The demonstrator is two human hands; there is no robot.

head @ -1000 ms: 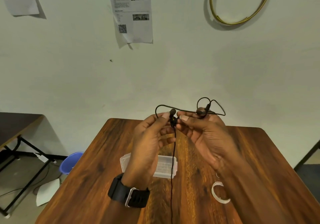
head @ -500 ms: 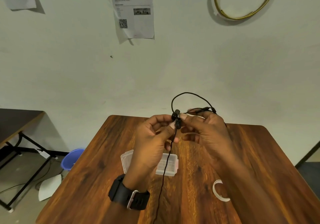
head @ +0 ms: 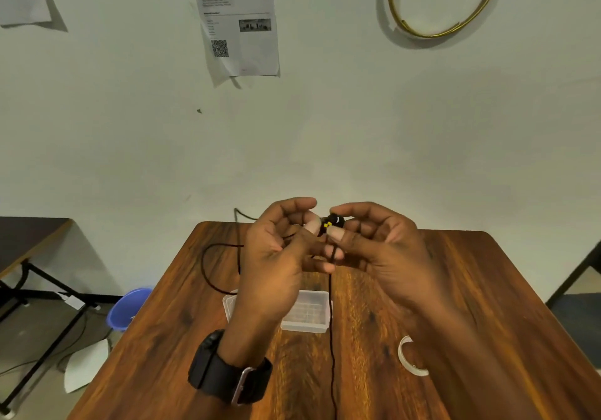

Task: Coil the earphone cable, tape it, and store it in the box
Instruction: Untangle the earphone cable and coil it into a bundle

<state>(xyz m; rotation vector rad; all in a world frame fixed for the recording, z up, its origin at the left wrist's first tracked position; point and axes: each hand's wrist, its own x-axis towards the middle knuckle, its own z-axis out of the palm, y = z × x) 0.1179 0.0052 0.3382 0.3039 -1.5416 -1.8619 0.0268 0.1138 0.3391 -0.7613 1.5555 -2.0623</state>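
Note:
Above the wooden table (head: 455,289), my left hand (head: 273,263) and my right hand (head: 380,250) meet thumb to thumb. Both pinch the black earbuds (head: 332,221), which show a small yellow mark. The black earphone cable (head: 331,348) hangs straight down from them to the table's near edge. Another loop of it curves out to the left of my left hand. A clear plastic box (head: 309,317) lies on the table under my left wrist, partly hidden by it. A white tape roll (head: 406,359) lies to the right, half covered by my right forearm.
A black watch (head: 227,375) is on my left wrist. A blue bucket (head: 128,307) stands on the floor left of the table, beside a dark side table (head: 29,237). Papers and a gold hoop (head: 445,6) hang on the wall behind.
The cable loop that stood above my right hand is gone. A loop now hangs out to the left of my left hand. Both hands have stayed together at the earbuds.

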